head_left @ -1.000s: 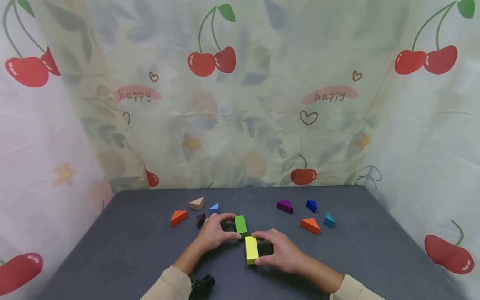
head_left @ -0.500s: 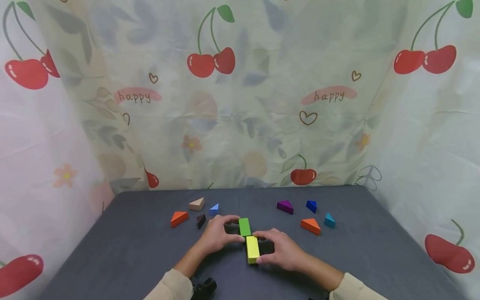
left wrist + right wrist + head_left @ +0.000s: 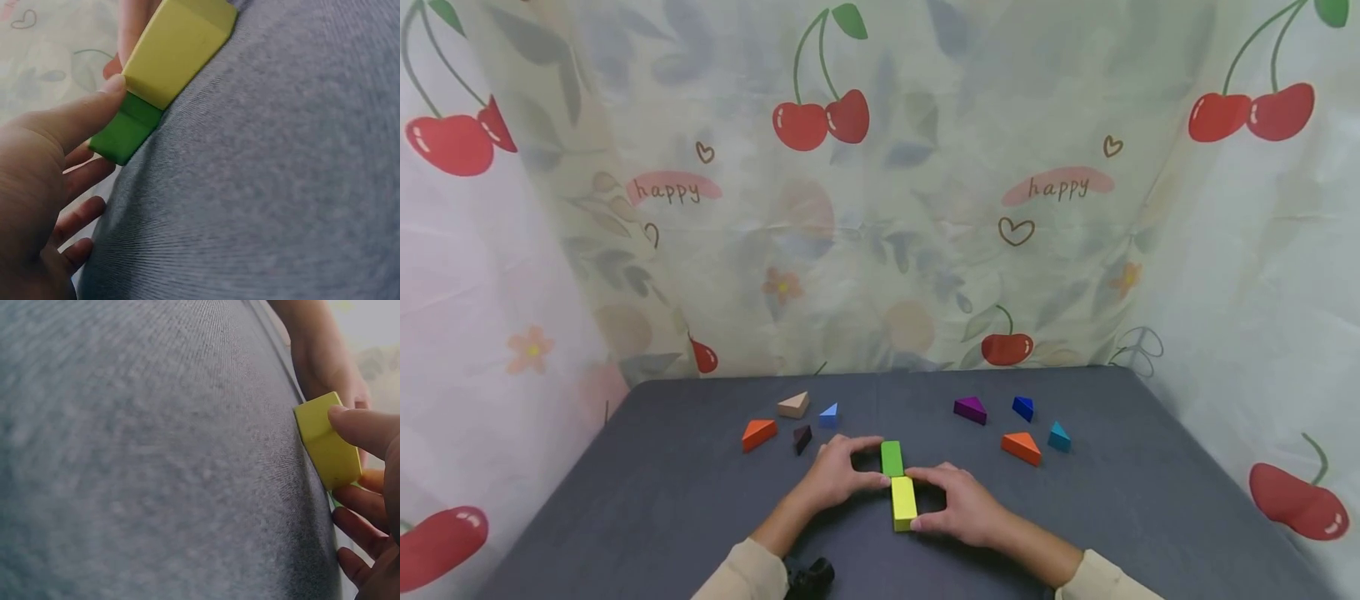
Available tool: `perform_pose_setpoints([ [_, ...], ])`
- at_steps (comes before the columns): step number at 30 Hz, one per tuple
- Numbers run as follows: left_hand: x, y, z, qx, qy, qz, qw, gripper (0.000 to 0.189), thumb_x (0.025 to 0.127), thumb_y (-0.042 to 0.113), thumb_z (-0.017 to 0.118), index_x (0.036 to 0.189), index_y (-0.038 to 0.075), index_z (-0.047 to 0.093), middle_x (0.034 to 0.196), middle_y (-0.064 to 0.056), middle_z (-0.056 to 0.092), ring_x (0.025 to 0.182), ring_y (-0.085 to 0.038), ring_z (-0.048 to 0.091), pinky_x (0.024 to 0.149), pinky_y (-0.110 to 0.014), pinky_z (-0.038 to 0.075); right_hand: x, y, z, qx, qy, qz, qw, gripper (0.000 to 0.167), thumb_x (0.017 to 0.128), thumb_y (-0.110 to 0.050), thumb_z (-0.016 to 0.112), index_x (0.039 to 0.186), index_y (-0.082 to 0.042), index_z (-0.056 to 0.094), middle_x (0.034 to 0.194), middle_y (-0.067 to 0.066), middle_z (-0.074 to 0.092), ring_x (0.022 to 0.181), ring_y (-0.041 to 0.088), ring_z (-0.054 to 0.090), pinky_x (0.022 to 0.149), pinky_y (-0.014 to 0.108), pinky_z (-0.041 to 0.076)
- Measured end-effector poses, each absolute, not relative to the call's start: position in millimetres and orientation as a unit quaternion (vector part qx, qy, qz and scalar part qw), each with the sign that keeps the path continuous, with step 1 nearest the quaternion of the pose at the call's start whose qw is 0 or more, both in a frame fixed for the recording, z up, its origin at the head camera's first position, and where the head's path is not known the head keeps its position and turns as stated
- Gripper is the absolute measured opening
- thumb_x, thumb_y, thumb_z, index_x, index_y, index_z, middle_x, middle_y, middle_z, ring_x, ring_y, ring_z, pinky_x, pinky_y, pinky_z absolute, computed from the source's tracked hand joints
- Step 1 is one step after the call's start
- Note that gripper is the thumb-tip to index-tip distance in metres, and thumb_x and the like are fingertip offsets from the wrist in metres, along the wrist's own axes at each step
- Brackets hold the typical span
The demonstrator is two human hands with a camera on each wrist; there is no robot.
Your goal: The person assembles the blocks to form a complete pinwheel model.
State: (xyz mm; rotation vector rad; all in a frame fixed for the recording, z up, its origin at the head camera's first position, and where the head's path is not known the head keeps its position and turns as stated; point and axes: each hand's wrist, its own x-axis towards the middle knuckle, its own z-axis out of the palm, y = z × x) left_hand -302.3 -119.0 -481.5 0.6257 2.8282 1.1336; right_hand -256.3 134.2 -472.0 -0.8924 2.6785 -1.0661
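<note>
Our left hand (image 3: 838,472) pinches the green block (image 3: 891,459), right hand (image 3: 964,505) the yellow block (image 3: 904,502), end to end on the counter (image 3: 700,492). We should square long sides with light, even pressure.

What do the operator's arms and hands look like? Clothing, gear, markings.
Left hand and right hand: bare, no gloves or rings visible. Left sleeve and right sleeve: plain cream fabric, ending short of the wrists. A black device with a rounded end shows beside the left sleeve's cuff; its details are too small to tell.
</note>
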Motion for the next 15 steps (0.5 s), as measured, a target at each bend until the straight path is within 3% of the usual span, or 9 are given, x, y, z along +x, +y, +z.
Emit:
perform_pose_setpoints([
  [15,-299.2,-117.0,-478.8,0.198,0.901,0.386,0.011,0.053,0.084,0.045,0.074,0.13,0.019,0.064,0.126,0.003,0.063,0.105,-0.02,0.05,0.091,-0.051,0.034,-253.7,131.5,-470.1,-0.294,0.887,-0.349,0.065,0.068,0.081,-0.051,0.075,0.138,-0.018,0.056,0.127,-0.004,0.06,0.11,0.018,0.052,0.092,0.047,0.043],
])
